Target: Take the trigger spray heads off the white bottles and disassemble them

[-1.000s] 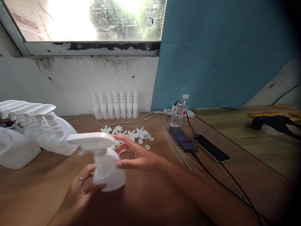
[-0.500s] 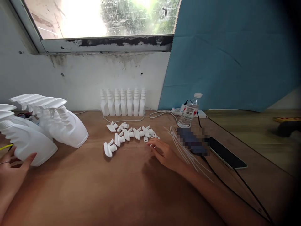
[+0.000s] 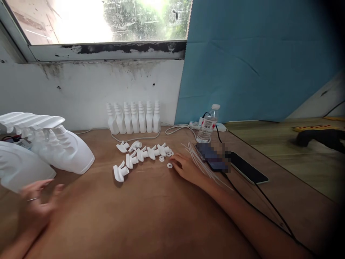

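Note:
My left hand [image 3: 40, 205], smeared by motion, is at the lower left with fingers and thumb apart. It holds nothing and is beside a large white spray bottle [image 3: 24, 167]. A row of more white spray bottles [image 3: 71, 149] lies tilted behind it. My right hand [image 3: 187, 168] rests low on the table with its fingers bent and a gap between thumb and forefinger. A small white ring washer [image 3: 169, 165] lies flat at its fingertips. More washers [image 3: 161, 158] are just beyond, beside several white trigger spray heads [image 3: 132, 160].
Several small white bottles [image 3: 134, 118] stand in a row against the wall. At the right are a water bottle [image 3: 208, 126], thin white tubes [image 3: 199, 162], a partly blurred dark phone [image 3: 211, 156], and another black phone [image 3: 248, 167] with cables. A white cord [image 3: 129, 139] runs along the back.
My left hand has let go of the spray bottle and moved right. A washer now lies apart from the others, by my right fingertips. The view has shifted right.

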### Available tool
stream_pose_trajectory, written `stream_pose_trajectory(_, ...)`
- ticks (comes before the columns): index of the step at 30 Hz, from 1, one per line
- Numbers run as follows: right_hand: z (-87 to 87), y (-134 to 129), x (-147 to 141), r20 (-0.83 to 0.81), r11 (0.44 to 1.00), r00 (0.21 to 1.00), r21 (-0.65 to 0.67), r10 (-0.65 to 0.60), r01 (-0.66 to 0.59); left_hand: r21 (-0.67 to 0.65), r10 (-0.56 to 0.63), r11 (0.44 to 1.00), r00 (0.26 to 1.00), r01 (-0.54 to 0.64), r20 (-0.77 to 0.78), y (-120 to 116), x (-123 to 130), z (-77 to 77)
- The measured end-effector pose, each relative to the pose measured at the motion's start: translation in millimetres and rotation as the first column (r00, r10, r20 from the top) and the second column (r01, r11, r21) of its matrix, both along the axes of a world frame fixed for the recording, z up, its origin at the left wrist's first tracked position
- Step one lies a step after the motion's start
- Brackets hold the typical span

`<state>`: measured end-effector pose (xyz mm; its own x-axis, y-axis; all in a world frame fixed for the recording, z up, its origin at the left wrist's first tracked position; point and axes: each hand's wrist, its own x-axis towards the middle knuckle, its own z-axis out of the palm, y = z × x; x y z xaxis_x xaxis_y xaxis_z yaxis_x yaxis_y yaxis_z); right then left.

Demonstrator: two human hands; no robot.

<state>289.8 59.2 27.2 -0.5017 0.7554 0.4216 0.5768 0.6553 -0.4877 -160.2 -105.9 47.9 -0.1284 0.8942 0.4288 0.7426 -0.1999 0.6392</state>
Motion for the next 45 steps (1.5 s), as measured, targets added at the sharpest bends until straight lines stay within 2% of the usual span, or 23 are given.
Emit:
stream_pose_trajectory(1,-2.4,-1,-2,0.03,1.0,1.0,0.007,0.005,-0.005,0.104,0.07,0.993,0.99,-0.058,-0.124,3,8,-8.0)
stream_pose_trajectory(2,-4.6,-1,-3,0.061,1.0,0.998,0.016,0.012,-0.013,0.165,0.079,0.986,0.967,-0.039,-0.243,7,17,-14.9)
stream_pose_trajectory(5,-9.2,-3,-6,0.127,0.999,0.992,0.031,0.019,-0.023,0.097,-0.117,0.979,0.887,0.178,-0.447,28,52,-26.4)
stream_pose_trajectory(8,-10.6,-3,-8,0.124,1.0,0.992,0.006,0.002,-0.003,0.029,-0.196,0.97,0.848,0.241,-0.492,55,84,-27.4)
stream_pose_trajectory(10,-10.7,-4,-8,0.096,0.999,0.995,-0.033,-0.014,0.018,0.025,-0.174,0.976,0.845,0.216,-0.506,70,98,-26.8)
stream_pose_trajectory(13,-11.4,-4,-8,0.041,0.996,0.999,-0.083,-0.034,0.038,0.021,-0.129,0.986,0.845,0.163,-0.518,81,107,-29.4)
stream_pose_trajectory(16,-13.6,-7,-12,-0.009,0.996,1.0,-0.084,-0.023,0.022,-0.012,-0.179,0.981,0.873,0.195,-0.454,76,109,-33.1)
stream_pose_trajectory(19,-14.8,-14,-23,-0.123,0.994,0.991,-0.087,0.049,-0.06,-0.057,-0.343,0.938,0.892,0.341,-0.293,66,123,-31.5)
stream_pose_trajectory(22,-12.1,-25,-39,-0.34,0.984,0.937,-0.128,0.075,-0.126,-0.081,-0.49,0.871,0.866,0.484,-0.095,65,152,-26.2)
stream_pose_trajectory(25,-6.7,-37,-49,-0.459,0.988,0.884,-0.075,0.089,-0.138,-0.062,-0.543,0.835,0.837,0.546,0.064,77,185,-23.2)
stream_pose_trajectory(29,-0.1,-46,-47,-0.387,0.976,0.902,0.172,0.192,-0.134,-0.011,-0.62,0.775,0.764,0.632,0.177,92,212,-25.0)
stream_pose_trajectory(33,4.2,-49,-44,-0.281,0.937,0.939,0.334,0.199,-0.098,0.008,-0.65,0.75,0.735,0.661,0.195,93,214,-27.2)
stream_pose_trajectory(45,3.3,-50,-43,-0.247,0.922,0.91,0.29,0.332,-0.257,-0.006,-0.655,0.747,0.738,0.664,0.159,90,209,-25.0)
